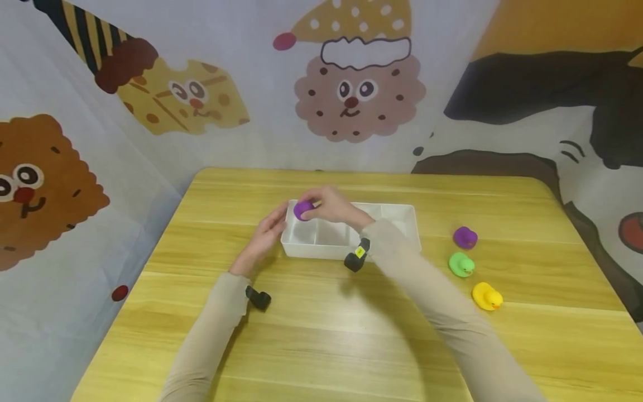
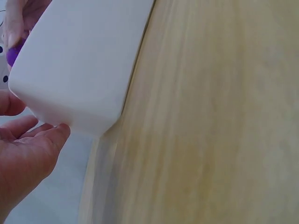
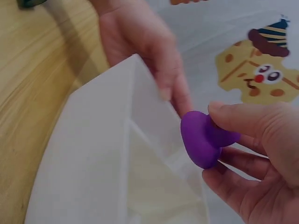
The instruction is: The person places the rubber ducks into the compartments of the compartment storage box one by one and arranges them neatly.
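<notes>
My right hand (image 1: 332,206) pinches a purple rubber duck (image 3: 201,140) between thumb and fingers. The duck is held over the leftmost compartment of a white divided box (image 1: 313,251), near its left end. My left hand (image 1: 264,237) rests against that same end of the box, its fingers extended and touching the outer wall, as the left wrist view shows close up. Off to the right, a second purple duck (image 1: 465,238), a green duck (image 1: 461,264) and a yellow duck (image 1: 487,296) stand in a loose column on the table.
The box sits toward the back of a wood-grain table (image 1: 326,346), its several compartments side by side. Behind the table hangs a white cloth (image 1: 271,111) printed with cartoon figures. Each wrist wears a small black camera.
</notes>
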A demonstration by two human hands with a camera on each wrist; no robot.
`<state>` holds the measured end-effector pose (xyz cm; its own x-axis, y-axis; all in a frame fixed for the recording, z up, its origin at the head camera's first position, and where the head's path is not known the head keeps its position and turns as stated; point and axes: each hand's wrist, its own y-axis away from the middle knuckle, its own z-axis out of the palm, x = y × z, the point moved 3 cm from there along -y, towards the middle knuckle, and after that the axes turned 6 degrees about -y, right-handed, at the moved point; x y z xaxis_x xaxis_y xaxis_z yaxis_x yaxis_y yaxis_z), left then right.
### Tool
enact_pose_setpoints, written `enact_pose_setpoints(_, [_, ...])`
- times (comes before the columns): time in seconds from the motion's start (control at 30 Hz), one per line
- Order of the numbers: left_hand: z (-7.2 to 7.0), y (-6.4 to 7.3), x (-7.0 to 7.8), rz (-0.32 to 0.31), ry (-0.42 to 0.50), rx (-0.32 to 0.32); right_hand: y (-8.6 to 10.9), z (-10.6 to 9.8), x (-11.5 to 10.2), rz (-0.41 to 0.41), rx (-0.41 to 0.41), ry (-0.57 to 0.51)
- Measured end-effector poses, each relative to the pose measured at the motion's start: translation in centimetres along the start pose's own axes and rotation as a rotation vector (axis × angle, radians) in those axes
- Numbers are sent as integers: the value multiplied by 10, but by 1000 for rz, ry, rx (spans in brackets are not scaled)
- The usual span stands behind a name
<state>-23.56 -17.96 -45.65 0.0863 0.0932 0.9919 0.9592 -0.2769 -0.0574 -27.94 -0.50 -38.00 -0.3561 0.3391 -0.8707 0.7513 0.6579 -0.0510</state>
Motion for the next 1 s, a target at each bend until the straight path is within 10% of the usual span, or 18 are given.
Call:
enact_pose_setpoints(0.37, [7,6,25,-72,24,-18,-9,25,5,-82,-127,279])
enact_pose_setpoints(1.0, [2,0,7,-37,12,5,-21,49,6,16,-184,557])
